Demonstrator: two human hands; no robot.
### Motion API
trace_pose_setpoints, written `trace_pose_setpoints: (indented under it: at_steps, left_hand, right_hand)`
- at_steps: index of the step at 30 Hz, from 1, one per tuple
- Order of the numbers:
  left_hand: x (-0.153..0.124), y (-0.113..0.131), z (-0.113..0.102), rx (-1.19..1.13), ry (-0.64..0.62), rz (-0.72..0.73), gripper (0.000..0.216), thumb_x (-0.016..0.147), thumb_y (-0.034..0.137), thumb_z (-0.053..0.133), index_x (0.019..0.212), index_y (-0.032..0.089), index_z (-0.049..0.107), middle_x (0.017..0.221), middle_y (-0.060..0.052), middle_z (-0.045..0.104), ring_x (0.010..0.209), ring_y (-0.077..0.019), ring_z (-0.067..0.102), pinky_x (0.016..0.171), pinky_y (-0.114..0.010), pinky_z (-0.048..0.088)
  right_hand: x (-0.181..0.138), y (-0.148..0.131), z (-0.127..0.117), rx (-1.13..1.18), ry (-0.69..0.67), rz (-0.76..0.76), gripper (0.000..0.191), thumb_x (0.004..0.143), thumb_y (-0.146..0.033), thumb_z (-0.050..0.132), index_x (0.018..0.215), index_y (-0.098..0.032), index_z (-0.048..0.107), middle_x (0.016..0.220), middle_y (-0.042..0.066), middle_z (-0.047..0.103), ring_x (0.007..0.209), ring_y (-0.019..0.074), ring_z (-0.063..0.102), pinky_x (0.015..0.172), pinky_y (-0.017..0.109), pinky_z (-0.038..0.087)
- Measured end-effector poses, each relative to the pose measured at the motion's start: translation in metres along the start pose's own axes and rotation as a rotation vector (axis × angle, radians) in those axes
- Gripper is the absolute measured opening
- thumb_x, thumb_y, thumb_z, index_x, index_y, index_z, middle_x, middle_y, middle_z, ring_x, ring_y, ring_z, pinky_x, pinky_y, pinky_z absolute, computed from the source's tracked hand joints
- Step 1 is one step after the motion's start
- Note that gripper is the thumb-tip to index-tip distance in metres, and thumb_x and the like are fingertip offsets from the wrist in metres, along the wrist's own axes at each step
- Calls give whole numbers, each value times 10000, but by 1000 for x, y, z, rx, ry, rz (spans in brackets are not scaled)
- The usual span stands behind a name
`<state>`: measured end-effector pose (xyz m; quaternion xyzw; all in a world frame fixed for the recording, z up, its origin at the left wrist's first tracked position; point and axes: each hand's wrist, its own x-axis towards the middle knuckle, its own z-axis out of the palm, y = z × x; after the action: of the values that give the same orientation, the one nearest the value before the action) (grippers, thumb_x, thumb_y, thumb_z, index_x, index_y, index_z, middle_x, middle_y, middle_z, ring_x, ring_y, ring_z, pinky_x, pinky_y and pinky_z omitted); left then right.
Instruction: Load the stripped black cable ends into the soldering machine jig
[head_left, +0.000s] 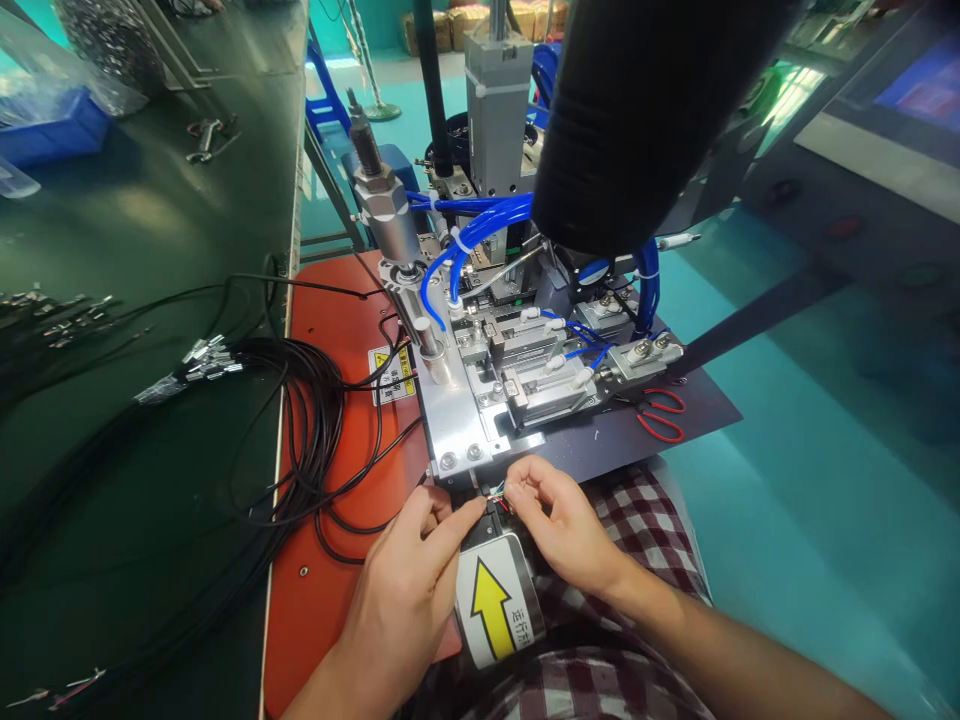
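Note:
Both hands meet at the near edge of a metal pneumatic fixture (457, 420). Several thin coloured wires (498, 496) show between the fingertips. My left hand (420, 560) has its thumb and forefinger pressed together at the left end of these wires, over a small dark block (491, 522). My right hand (559, 520) pinches the wires from the right, thumb against forefinger. The exact grip is partly hidden by the fingers. Just below the hands, a white label with a yellow arrow (491, 605) faces up on a rounded part.
A coil of black cable (307, 430) with metal connectors (210, 360) lies across the dark table (150, 560) and the orange plate (300, 620). Red-handled scissors (664, 415) rest right of the fixture. A thick black tube (645, 120) hangs overhead. A blue bin (56, 130) stands far left.

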<state>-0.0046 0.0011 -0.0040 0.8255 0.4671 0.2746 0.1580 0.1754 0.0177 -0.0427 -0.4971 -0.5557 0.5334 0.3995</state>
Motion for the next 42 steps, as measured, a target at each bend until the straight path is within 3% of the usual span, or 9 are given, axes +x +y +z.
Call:
trace_pose_setpoints:
  at_steps: [17, 26, 34, 42]
  left_hand:
    - [1, 0, -2, 43, -16, 15, 313, 894, 77, 417, 1092, 121, 654, 839, -60, 502, 726, -142, 556, 622, -230, 510]
    - [-3, 0, -1, 236, -76, 48, 372, 876, 73, 383, 1149, 147, 624, 896, -93, 532, 745, -187, 548, 610, -290, 514]
    - [0, 1, -3, 150, -92, 35, 347, 881, 83, 414, 1152, 128, 626, 861, -82, 523, 701, -171, 556, 589, -265, 510]
    - [0, 1, -1, 109, -77, 14, 333, 881, 75, 420, 1126, 122, 641, 865, -80, 522, 744, -174, 564, 600, -250, 503]
  right_hand:
    - [-1, -19, -1, -210, 21, 83, 182, 909, -262, 437, 740, -209, 475, 620, -37, 470, 533, 124, 433, 516, 249, 358]
    - [-2, -27, 2, -476, 66, -5, 176, 895, -189, 421, 725, -227, 443, 662, 1, 530, 576, 163, 496, 545, 279, 353]
    - [-3, -16, -7, -87, 3, 160, 154, 912, -301, 466, 816, -208, 543, 668, -25, 546, 502, 117, 505, 465, 231, 397]
    - [-1, -23, -3, -127, 42, 113, 98, 856, -228, 536, 795, -182, 595, 641, -21, 565, 510, 103, 475, 460, 215, 363]
